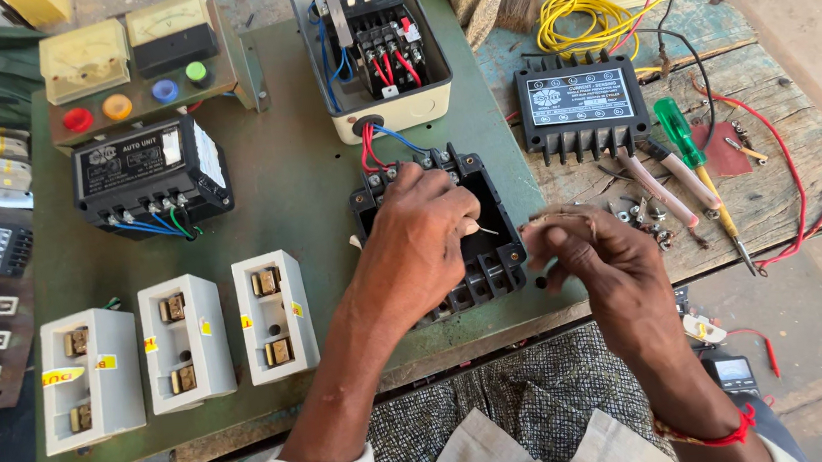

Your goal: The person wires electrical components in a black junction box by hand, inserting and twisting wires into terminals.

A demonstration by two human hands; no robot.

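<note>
Your left hand [421, 235] reaches forward, palm down, fingers curled. Your right hand [590, 259] sits just beside it, fingertips pinched together, both forearms angled inward.

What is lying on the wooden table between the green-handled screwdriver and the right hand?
In the head view, small screws and nuts lie scattered between the green-handled screwdriver and the right hand, along with two pinkish probes.
</note>
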